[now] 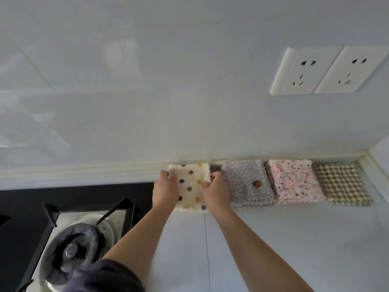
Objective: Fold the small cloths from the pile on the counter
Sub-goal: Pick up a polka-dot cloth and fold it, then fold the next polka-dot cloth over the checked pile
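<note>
just below mid-frame, at the foot of the wall (pixel 147 112), the cream dotted cloth (pixel 190 186) looks light, soft and floppy, so the left hand (pixel 165 187) and right hand (pixel 216 190) each pinch a side edge, probably the steadiest hold.

I'm counting four folded cloths along the bench (pixel 273 239): one cream spotted cloth (pixel 190 186), one grey dotted cloth (pixel 246 182), one pink speckled cloth (pixel 294 182), one brown checked cloth (pixel 341 184). I'm also seeing two wall sockets (pixel 305 70) (pixel 353 68) and one burner (pixel 71 249).
</note>
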Motion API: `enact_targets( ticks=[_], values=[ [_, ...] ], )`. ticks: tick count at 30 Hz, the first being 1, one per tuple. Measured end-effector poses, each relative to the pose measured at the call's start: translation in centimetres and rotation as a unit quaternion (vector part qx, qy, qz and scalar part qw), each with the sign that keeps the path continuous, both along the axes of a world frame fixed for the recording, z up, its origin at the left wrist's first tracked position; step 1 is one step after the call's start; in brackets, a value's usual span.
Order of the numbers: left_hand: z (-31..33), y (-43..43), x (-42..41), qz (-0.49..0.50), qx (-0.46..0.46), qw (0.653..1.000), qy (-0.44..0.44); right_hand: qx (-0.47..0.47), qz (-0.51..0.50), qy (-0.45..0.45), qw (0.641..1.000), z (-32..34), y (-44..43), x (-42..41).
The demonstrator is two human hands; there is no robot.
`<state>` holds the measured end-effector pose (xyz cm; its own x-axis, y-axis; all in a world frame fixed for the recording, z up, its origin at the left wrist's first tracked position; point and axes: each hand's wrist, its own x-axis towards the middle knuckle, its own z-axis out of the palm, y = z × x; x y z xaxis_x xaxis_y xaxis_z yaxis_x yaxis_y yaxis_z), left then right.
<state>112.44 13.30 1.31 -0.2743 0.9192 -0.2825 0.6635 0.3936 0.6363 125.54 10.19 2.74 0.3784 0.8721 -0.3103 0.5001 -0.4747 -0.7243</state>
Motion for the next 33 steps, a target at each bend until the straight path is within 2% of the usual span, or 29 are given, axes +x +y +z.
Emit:
enact_targets(
  ticks=[3,5,7,9,11,16,18,20,22,26,33],
  values=[
    [0.1,-0.9,-0.1,-0.051,0.085,0.989,0.108,0.090,0.078,-0.134,0.984,-1.0,-1.0,-0.6],
    [-0.3,-1.8,-0.7,-0.150,0.154,0.954,0.207,0.157,0.145,-0.209,0.954,-1.7,-1.2,-0.7],
    [-0.9,-2.3,-1.3,-0.249,0.142,0.925,0.250,0.176,0.192,-0.265,0.928,-2.7,-0.6,-0.7],
    [-1.8,-2.3,-1.6,-0.307,0.105,0.910,0.257,0.126,0.242,-0.283,0.919,-3.4,-0.2,-0.7],
    [-2.7,-2.3,-1.6,-0.317,0.088,0.909,0.256,0.082,0.286,-0.284,0.911,-3.8,-0.1,-0.8],
    [-3.5,-2.4,-1.5,-0.307,0.051,0.915,0.258,0.029,0.283,-0.282,0.916,-5.0,0.0,-0.7],
    [-2.7,-2.2,-1.4,-0.309,0.032,0.917,0.249,0.035,0.297,-0.288,0.910,-4.3,-0.1,-0.6],
    [-1.3,-2.6,-1.7,-0.302,0.022,0.925,0.227,0.037,0.286,-0.255,0.923,-3.0,-0.5,-0.4],
    [0.2,-3.9,-2.7,-0.284,0.037,0.938,0.195,0.090,0.242,-0.226,0.939,-1.4,-1.8,-0.4],
    [3.4,-8.8,-6.1,-0.237,0.094,0.964,0.080,0.171,0.201,-0.125,0.956,1.9,-6.7,-2.2],
    [8.9,-20.6,-14.1,-0.186,0.156,0.969,-0.035,0.185,0.152,0.046,0.970,7.0,-17.6,-10.4]
  ],
)
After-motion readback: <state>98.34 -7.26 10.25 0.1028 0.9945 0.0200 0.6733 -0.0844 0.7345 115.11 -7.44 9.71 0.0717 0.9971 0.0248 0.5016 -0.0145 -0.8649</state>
